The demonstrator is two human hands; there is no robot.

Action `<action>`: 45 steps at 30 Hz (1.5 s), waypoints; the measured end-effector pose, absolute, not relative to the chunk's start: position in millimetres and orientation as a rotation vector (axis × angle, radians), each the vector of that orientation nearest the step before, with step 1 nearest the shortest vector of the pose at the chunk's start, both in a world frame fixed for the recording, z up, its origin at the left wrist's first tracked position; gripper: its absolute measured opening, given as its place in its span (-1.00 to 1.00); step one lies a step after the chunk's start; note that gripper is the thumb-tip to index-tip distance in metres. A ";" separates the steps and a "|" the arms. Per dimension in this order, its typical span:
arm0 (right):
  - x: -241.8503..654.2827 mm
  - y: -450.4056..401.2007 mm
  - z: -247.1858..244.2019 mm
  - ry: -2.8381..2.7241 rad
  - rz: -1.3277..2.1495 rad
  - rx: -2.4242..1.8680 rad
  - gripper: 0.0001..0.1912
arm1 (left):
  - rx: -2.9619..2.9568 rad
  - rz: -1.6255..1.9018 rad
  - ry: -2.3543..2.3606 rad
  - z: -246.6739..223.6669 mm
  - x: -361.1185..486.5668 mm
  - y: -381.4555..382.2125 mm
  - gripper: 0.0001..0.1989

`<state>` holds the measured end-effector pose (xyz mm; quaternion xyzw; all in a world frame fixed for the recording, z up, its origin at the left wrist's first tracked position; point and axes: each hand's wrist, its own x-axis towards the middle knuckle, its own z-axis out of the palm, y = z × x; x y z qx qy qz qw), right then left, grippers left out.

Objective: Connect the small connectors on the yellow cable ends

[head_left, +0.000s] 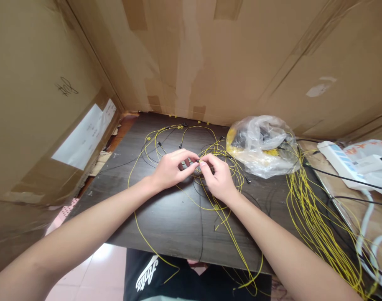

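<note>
My left hand and my right hand meet above the middle of the dark tabletop, each in a pinch of thumb and forefinger. Between the fingertips sits a small dark connector, mostly covered, so its details cannot be told. Beneath and around my hands spread loosely coiled thin yellow wires and some black ones. Several wires end in small black connectors, one of them lying just beyond my left hand. Two yellow wires trail over the table's near edge.
A clear plastic bag with yellow and black contents stands at the back right. A long bundle of yellow wires hangs down on the right. Further right is a white power strip. Tall cardboard walls enclose the back and left.
</note>
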<state>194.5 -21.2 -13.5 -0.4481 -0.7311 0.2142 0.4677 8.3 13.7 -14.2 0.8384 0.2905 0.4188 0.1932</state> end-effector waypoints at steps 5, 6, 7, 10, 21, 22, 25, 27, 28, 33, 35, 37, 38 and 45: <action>195.6 -19.7 -15.5 -1.811 0.534 -1.100 -0.78 | 2.354 1.205 0.812 -15.7 7.1 15.5 -0.85; 196.2 -19.4 -16.0 -1.821 0.537 -1.100 -0.77 | 2.357 1.205 0.802 -15.8 7.0 15.7 -0.85; 196.8 -19.1 -16.5 -1.830 0.543 -1.103 -0.77 | 2.361 1.199 0.788 -15.7 7.0 15.8 -0.86; 198.4 -18.8 -17.6 -1.849 0.572 -1.111 -0.75 | 2.367 1.193 0.758 -15.5 7.1 16.5 -0.85; 198.4 -16.9 -19.0 -1.907 0.539 -1.092 -0.72 | 2.404 1.231 0.787 -13.1 6.2 17.6 -0.87; 198.6 -16.5 -19.5 -1.914 0.534 -1.095 -0.72 | 2.396 1.230 0.794 -13.0 6.2 17.8 -0.87; 199.6 -15.2 -21.4 -1.941 0.510 -1.096 -0.75 | 2.397 1.222 0.808 -13.4 6.1 18.8 -0.86; 200.3 -14.8 -22.4 -1.957 0.491 -1.095 -0.77 | 2.401 1.216 0.819 -13.8 5.9 19.5 -0.86; 200.5 -14.8 -22.7 -1.963 0.482 -1.095 -0.77 | 2.397 1.212 0.826 -13.9 5.7 19.9 -0.86; 200.1 -16.0 -22.5 -1.956 0.423 -1.093 -0.81 | 2.339 1.199 0.854 -13.7 4.8 21.0 -0.85; 199.9 -16.2 -22.4 -1.950 0.388 -1.107 -0.82 | 2.330 1.192 0.864 -13.5 4.5 21.4 -0.85; 200.3 -15.9 -22.5 -1.955 0.340 -1.123 -0.83 | 2.316 1.185 0.874 -13.5 4.4 21.6 -0.86; 200.7 -15.6 -22.6 -1.963 0.313 -1.127 -0.84 | 2.302 1.179 0.881 -13.5 4.4 21.6 -0.86; 202.9 -15.2 -22.2 -2.007 0.159 -1.130 -0.82 | 2.180 1.142 0.921 -14.7 5.7 22.1 -0.87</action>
